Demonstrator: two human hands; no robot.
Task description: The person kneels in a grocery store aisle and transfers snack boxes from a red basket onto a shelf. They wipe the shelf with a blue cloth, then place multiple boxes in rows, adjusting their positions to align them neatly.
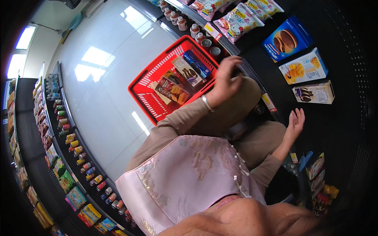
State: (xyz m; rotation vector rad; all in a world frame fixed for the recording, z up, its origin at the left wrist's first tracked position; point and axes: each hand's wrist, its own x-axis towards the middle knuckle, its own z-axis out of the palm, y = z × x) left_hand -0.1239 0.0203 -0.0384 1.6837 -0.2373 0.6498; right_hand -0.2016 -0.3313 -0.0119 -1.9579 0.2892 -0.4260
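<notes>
My left hand (pixel 222 84), with a silver bangle at the wrist, is over my raised knee beside the near rim of a red plastic shopping basket (pixel 144 75). Its fingers are apart and loosely bent, with nothing visible in them. In the basket lie a dark blue biscuit box (pixel 197 63), a cream biscuit box (pixel 187 70) and a dark red biscuit box (pixel 172 90). My right hand (pixel 295 122) is raised at the shelf edge, empty, fingers extended. Near it on the black shelf are a cream box (pixel 313 93), a white Franzzi box (pixel 304 67) and a blue cookie box (pixel 286 39).
Bagged snacks (pixel 237 22) lie farther along this shelf, above bottled drinks (pixel 178 22) and cans (pixel 215 51). Behind my right arm are more packets and boxes (pixel 316 168). Across the pale tiled floor (pixel 97 97), another shelf unit holds drink cans (pixel 78 150) and snack bags (pixel 63 174).
</notes>
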